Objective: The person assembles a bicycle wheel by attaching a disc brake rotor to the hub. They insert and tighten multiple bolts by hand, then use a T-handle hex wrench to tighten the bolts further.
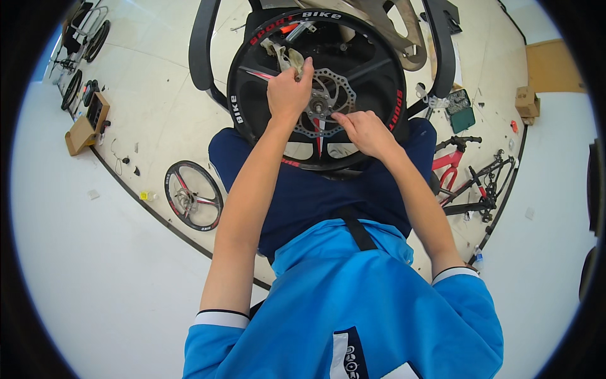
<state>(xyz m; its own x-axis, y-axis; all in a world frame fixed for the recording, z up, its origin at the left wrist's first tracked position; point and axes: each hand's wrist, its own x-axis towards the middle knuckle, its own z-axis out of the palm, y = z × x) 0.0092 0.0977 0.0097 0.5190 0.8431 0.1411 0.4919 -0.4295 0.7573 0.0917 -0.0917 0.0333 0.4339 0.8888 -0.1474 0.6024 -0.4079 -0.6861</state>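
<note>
A black three-spoke bicycle wheel lies flat across a black armchair's seat and my lap, with a perforated silver brake disc round its hub. My left hand is closed on a crumpled pale rag, over the wheel's upper left part. At the disc's right side, my right hand is closed, its thumb on the disc near the hub; its curled fingertips are mostly hidden. An orange-and-silver tool shows through the wheel by the far rim.
Chair arms flank the wheel. A second three-spoke wheel is on the left floor. Bicycle frames lie at right, near a green case. Far left are an open cardboard box and a bicycle.
</note>
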